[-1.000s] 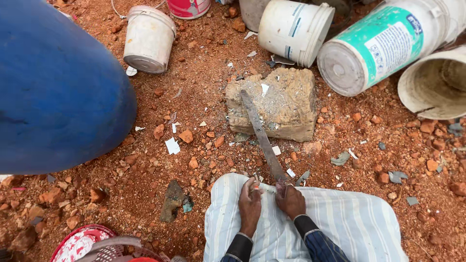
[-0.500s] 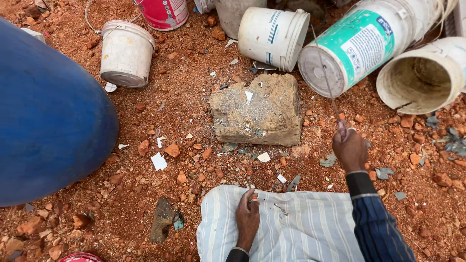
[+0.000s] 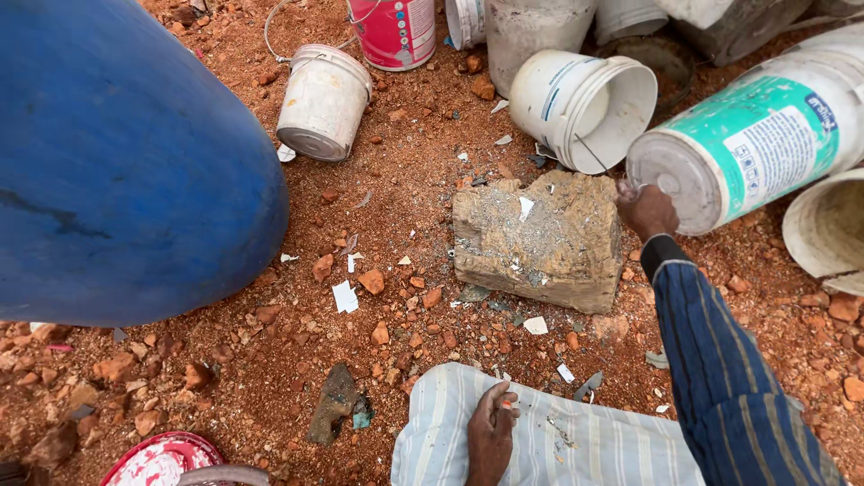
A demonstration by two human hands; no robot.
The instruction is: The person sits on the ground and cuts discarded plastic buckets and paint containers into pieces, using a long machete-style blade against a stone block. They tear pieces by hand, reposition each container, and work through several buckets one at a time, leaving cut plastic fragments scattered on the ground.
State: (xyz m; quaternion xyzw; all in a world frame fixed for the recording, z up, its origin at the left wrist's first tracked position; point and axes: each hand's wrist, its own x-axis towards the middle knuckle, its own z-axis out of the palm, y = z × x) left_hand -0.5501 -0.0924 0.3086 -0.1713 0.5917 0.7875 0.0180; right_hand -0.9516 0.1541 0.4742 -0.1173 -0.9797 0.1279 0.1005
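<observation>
Two hands: right hand grip closed beside stone block; left hand closed on lap.

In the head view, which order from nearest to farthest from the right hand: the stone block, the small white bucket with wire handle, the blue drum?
From the right hand:
1. Stone block, just beside the hand, at centre.
2. Small white bucket, upper left, lying on the red soil.
3. Blue drum, far left.
</observation>
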